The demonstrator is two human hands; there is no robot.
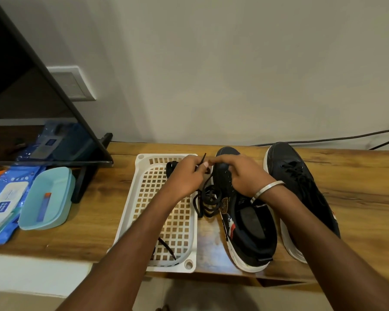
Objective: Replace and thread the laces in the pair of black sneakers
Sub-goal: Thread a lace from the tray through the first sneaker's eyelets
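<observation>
Two black sneakers with white soles stand on the wooden table. The near one (248,225) sits in the middle, its tongue area open. The other sneaker (301,187) lies to its right, laced. My left hand (186,176) pinches the tip of a black lace (208,198), which sticks up between my fingers. The rest of that lace hangs in loose loops beside the near sneaker. My right hand (245,173) grips the near sneaker's upper by the eyelets. A metal bangle sits on my right wrist.
A white lattice basket (142,194) stands left of the sneakers with another black lace (166,246) in it. Further left are a light blue tray (47,200), a blue wipes pack (3,200) and a tilted dark screen (32,86). A cable (323,139) runs along the wall.
</observation>
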